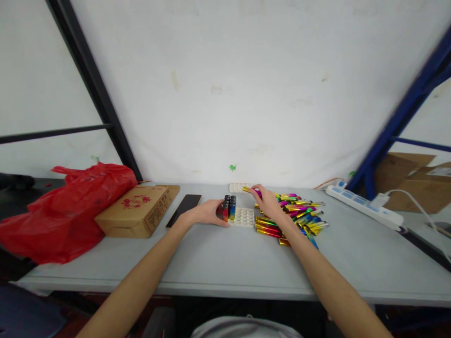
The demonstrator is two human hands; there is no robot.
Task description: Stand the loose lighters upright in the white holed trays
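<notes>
A dark phone (186,206) lies between carton (136,211) and left hand (208,212).

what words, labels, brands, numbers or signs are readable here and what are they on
None reads clearly:
Brown box, top: red print, too blurred.
Brown box, side: dark print, too small.
Cardboard at right: white label, unreadable.
Wall: green mark, possibly writing, illegible.
Shiny coloured pieces: no lettering discernible.
</notes>
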